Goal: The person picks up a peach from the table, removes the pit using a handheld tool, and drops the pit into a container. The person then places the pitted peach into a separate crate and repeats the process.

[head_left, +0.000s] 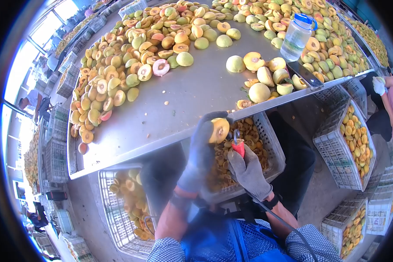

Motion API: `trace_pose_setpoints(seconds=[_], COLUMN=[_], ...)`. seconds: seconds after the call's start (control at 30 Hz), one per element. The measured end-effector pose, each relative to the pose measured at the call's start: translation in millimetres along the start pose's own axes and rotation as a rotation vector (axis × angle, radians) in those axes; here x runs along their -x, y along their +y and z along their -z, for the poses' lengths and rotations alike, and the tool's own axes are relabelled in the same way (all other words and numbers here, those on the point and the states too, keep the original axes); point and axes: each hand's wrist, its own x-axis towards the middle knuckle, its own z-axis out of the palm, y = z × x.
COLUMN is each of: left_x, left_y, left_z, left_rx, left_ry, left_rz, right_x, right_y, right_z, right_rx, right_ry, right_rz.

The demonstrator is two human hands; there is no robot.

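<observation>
Head view: no readable writing. Gloved left hand clamps a halved peach; right hand, at four o'clock, grips a red-handled tool.

Peach half in gloved left hand; red-handled tool in right hand

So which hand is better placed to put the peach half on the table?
Probably the left hand. It already holds the peach half close to the table edge. The right hand grips the red-handled tool, so it is not free.
</observation>
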Motion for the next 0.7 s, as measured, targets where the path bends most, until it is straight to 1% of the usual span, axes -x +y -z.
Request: trace_pose_setpoints(seconds=[0.03,0.07,0.13,0.27,0.33,0.37,0.4,0.47,0.5,0.57,0.63,0.67,0.7], left_x=[0,1,2,6,9,8,9,11,10,7,7,7,7], left_y=[-3,-3,-3,0,2,0,-1,-4,-6,-9,-8,-8,-8], left_z=[3,4,5,-2,1,-3,-2,0,2,8,10,10,10], left_rx=[-0.004,-0.003,-0.061,-0.041,-0.63,-0.195,-0.193,-0.089,-0.087,-0.2,-0.199,-0.199,-0.199], left_ry=[-0.016,-0.019,-0.067,-0.056,-0.065,0.009,0.011,0.012,0.013,-0.115,-0.128,-0.143,-0.149], left_rz=[-0.062,-0.058,-0.118,-0.138,-0.349,-0.108,-0.107,-0.067,-0.066,-0.18,-0.185,-0.191,-0.189], right_x=[3,5,8,7,7,7,8,9,9,10,12,12,12], right_y=[1,0,-4,-5,2,5,9,13,14,9,-7,-5,-1], right_z=[1,2,2,-5,-8,-9,-11,-12,-11,-13,-17,-17,-16], right_rx=[-0.043,-0.044,0.157,0.255,0.207,0.207,0.161,0.116,0.075,0.033,-0.283,-0.283,-0.265], right_ry=[0.016,0.021,-0.017,-0.051,-0.056,-0.057,-0.052,-0.047,-0.081,-0.116,-0.216,-0.215,-0.238], right_rz=[-0.006,-0.007,-0.03,-0.018,-0.1,-0.102,-0.091,-0.083,-0.105,-0.13,-0.341,-0.341,-0.293])
